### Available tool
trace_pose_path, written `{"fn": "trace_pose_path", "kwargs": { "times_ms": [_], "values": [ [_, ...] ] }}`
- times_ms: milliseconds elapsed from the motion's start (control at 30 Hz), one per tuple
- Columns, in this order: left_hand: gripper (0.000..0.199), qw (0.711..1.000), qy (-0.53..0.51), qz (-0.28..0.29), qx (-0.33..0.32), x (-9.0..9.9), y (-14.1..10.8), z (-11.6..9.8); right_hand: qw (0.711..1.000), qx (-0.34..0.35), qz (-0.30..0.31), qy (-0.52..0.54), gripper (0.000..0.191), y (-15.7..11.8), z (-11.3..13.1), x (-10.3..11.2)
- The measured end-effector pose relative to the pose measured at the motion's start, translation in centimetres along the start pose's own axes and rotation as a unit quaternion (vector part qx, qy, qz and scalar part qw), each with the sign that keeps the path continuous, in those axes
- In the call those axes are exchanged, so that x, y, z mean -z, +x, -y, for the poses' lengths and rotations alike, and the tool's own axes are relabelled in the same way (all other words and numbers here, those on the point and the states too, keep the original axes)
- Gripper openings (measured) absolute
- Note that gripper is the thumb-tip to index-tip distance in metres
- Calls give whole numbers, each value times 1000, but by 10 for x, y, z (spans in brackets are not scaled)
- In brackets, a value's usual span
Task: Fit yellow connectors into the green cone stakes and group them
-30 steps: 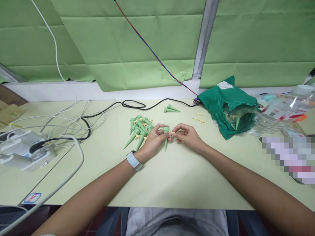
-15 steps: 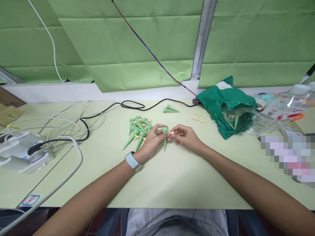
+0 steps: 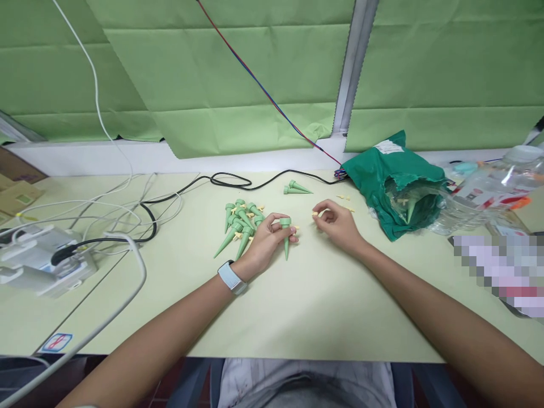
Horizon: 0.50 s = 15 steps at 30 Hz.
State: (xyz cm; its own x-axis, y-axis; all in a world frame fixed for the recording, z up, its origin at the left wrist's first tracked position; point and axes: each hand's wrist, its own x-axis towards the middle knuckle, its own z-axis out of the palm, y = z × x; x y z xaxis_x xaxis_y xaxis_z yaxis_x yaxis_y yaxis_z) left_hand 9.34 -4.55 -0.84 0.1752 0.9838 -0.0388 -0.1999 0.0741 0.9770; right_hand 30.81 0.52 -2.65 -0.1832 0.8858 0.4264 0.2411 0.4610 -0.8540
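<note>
Left hand (image 3: 267,242) gripping a green watering spike (image 3: 285,222), tip down; I see the right hand (image 3: 340,228), apart from it, pinching a small yellow valve (image 3: 315,214).

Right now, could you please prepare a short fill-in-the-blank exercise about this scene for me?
1. The left hand holds a spike coloured ____.
2. The right hand pinches a small piece coloured ____.
3. Near the black cable lie ____ loose spikes.
4. The torn bag lies to the ____ of the loose spikes.
Missing words: green; yellow; two; right.
</note>
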Motion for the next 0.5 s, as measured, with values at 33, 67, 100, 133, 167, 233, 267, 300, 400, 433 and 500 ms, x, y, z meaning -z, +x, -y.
{"fn": "trace_pose_path", "kwargs": {
  "times_ms": [33, 67, 100, 133, 167, 233, 267, 300, 400, 433, 500],
  "values": [
    [40, 1000, 4, 3, 0, 1, 0, 1, 998, 12, -34, -43, 16, 5, -5, 10],
    [39, 1000, 9, 4, 1, 1, 0, 1, 993, 21, -70, -98, 15, 11, -12, 21],
    [39, 1000, 14, 4, 2, 2, 0, 2, 982, 21, -102, -157, 13, 15, -19, 32],
    [39, 1000, 18, 4, 2, 2, 0, 2, 969, 9, -120, -215, 11, 19, -26, 43],
    [38, 1000, 19, 5, 2, 2, 0, 3, 951, -8, -141, -275, 9, 22, -34, 53],
    [38, 1000, 16, 6, 2, 2, 0, 3, 913, -47, -175, -366, 7, 26, -46, 68],
    [39, 1000, 15, 6, 3, 2, 1, 3, 897, -64, -189, -394, 7, 27, -51, 73],
    [39, 1000, 15, 6, 5, 2, 1, 3, 886, -79, -198, -412, 7, 28, -55, 76],
    [40, 1000, 24, 1, 8, 2, 1, 2, 871, -119, -195, -436, 11, 30, -60, 78],
    [40, 1000, 26, 0, 7, 3, 1, 3, 868, -132, -190, -439, 11, 30, -61, 78],
    [39, 1000, 27, 1, 4, 3, 2, 3, 867, -152, -181, -439, 11, 31, -63, 78]
  ]
}}
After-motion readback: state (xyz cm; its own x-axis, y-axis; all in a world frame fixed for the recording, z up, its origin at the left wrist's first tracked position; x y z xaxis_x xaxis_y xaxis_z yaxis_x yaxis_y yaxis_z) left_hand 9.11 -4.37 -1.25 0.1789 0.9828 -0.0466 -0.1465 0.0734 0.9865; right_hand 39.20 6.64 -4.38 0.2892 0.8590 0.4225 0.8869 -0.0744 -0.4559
